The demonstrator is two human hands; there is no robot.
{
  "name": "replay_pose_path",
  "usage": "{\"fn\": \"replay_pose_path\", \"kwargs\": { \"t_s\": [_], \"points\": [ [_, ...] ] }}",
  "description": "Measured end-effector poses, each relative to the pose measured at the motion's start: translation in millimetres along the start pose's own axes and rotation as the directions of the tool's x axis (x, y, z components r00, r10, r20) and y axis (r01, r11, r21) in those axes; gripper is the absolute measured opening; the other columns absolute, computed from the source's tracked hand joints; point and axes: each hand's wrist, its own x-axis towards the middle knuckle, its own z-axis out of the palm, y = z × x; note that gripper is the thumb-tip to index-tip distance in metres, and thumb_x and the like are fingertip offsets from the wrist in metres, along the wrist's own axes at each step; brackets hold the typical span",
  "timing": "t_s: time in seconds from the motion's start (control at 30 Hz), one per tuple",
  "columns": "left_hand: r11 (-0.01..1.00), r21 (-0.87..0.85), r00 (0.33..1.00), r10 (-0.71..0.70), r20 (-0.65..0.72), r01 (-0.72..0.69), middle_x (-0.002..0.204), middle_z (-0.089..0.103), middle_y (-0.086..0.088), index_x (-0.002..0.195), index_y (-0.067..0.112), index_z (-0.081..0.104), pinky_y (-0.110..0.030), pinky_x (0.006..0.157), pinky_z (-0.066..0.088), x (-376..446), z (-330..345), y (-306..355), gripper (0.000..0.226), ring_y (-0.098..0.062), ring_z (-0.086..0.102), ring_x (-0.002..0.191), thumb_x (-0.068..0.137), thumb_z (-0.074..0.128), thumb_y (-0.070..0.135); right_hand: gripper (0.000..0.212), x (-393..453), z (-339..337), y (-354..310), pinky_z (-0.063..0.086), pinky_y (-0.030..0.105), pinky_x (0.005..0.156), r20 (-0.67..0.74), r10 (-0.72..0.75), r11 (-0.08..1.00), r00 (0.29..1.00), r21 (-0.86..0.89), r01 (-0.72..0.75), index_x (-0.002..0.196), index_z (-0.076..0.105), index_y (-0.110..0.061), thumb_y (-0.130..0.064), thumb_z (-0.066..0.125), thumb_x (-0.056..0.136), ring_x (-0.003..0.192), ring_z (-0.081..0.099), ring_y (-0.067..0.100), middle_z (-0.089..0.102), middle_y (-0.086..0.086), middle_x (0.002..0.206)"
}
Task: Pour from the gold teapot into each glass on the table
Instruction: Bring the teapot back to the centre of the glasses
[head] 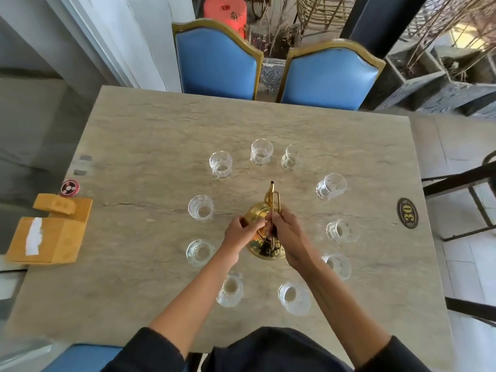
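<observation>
Teapot (pixel 259 218), shiny gold, upright handle.

Café or restaurant dining area: stone-look table (pixel 161 124) bearing number plaque "30" (pixel 407 213) at 3 o'clock; blue upholstered chairs (pixel 217 65) at 12 o'clock; tissue box (pixel 49 238) at 9 o'clock.

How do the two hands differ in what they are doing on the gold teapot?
The right hand is closed around the teapot's upright handle, while the left hand rests on the gold teapot body or lid, fingers curled over its top. The right hand comes in from the teapot's right, the left from its left. Both touch the teapot, which sits inside the ring of glasses.
</observation>
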Motion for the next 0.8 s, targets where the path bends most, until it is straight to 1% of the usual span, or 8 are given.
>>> {"fn": "replay_pose_path", "kwargs": {
  "t_s": [0.07, 0.23, 0.3, 0.4, 0.53, 0.67, 0.73, 0.8],
  "points": [
    [1.0, 0.0, 1.0, -0.014, 0.0, 0.014, 0.103, 0.072, -0.002, 0.121, 0.018, 0.068, -0.029, 0.069, 0.05, 11, 1, -1, 0.066, -0.015, 0.068, 0.085, 0.077, 0.089, 0.062, 0.023, 6, 1, -1, 0.042, 0.023, 0.056, -0.001, 0.003, 1.0, 1.0, 0.007, -0.003, 0.098, 0.056, 0.0, -0.01, 0.037, 0.106, 0.058, 0.046, 0.014, 0.049, 0.004, 0.065],
    [0.999, 0.028, 1.0, -0.024, 0.002, 0.024, 0.097, 0.07, -0.001, 0.118, 0.016, 0.069, -0.027, 0.065, 0.047, 28, 3, -1, 0.056, -0.013, 0.063, 0.079, 0.085, 0.089, 0.057, 0.024, 19, 0, 1, 0.041, 0.025, 0.056, -0.002, 0.01, 1.0, 1.0, 0.022, -0.01, 0.096, 0.056, 0.001, -0.008, 0.036, 0.106, 0.059, 0.046, 0.015, 0.05, 0.006, 0.065],
    [0.999, 0.038, 1.0, -0.018, 0.007, 0.018, 0.099, 0.07, -0.001, 0.122, 0.016, 0.069, -0.028, 0.068, 0.049, 31, 3, -2, 0.058, -0.013, 0.065, 0.081, 0.087, 0.088, 0.058, 0.024, 23, 1, 3, 0.042, 0.024, 0.054, 0.0, 0.01, 1.0, 1.0, 0.025, -0.01, 0.096, 0.056, 0.001, -0.007, 0.036, 0.106, 0.058, 0.046, 0.015, 0.049, 0.006, 0.065],
    [0.998, 0.056, 1.0, -0.002, 0.028, 0.0, 0.109, 0.071, -0.002, 0.128, 0.018, 0.067, -0.03, 0.076, 0.052, 35, 3, -3, 0.058, -0.016, 0.068, 0.093, 0.091, 0.084, 0.059, 0.024, 25, 1, 4, 0.042, 0.024, 0.054, 0.012, -0.004, 1.0, 1.0, 0.013, 0.004, 0.095, 0.056, 0.001, -0.007, 0.035, 0.105, 0.058, 0.046, 0.015, 0.05, 0.007, 0.065],
    [0.997, 0.075, 0.999, 0.032, 0.043, -0.035, 0.107, 0.066, 0.003, 0.124, 0.021, 0.063, -0.028, 0.077, 0.049, 34, 2, -2, 0.052, -0.014, 0.064, 0.096, 0.097, 0.078, 0.062, 0.025, 28, 3, 7, 0.043, 0.024, 0.054, 0.019, -0.017, 1.0, 1.0, 0.019, 0.016, 0.094, 0.055, 0.0, -0.007, 0.034, 0.106, 0.056, 0.047, 0.013, 0.051, 0.006, 0.065],
    [0.996, 0.077, 0.996, 0.048, 0.07, -0.054, 0.114, 0.067, 0.003, 0.134, 0.021, 0.062, -0.028, 0.079, 0.049, 29, 3, 0, 0.057, -0.015, 0.065, 0.106, 0.098, 0.077, 0.062, 0.026, 30, 2, 14, 0.043, 0.022, 0.054, -0.021, -0.011, 0.999, 1.0, 0.038, 0.012, 0.094, 0.056, 0.0, -0.01, 0.035, 0.107, 0.056, 0.048, 0.013, 0.05, 0.006, 0.065],
    [0.997, 0.049, 0.995, 0.06, 0.076, -0.064, 0.113, 0.068, 0.001, 0.135, 0.02, 0.063, -0.027, 0.078, 0.05, 25, 3, 3, 0.056, -0.015, 0.066, 0.102, 0.098, 0.079, 0.059, 0.028, 32, 1, 15, 0.044, 0.022, 0.055, -0.04, -0.007, 1.0, 0.999, 0.019, 0.008, 0.095, 0.056, 0.0, -0.014, 0.036, 0.108, 0.056, 0.049, 0.012, 0.051, 0.004, 0.066],
    [0.996, 0.044, 0.994, 0.079, 0.071, -0.082, 0.111, 0.069, -0.001, 0.126, 0.02, 0.063, -0.021, 0.07, 0.051, 19, 3, 6, 0.041, -0.012, 0.066, 0.095, 0.102, 0.078, 0.05, 0.028, 35, 0, 16, 0.045, 0.027, 0.058, -0.049, -0.002, 1.0, 0.999, -0.018, 0.001, 0.094, 0.058, -0.005, -0.018, 0.037, 0.107, 0.057, 0.051, 0.013, 0.054, 0.003, 0.066]
  ]
}}
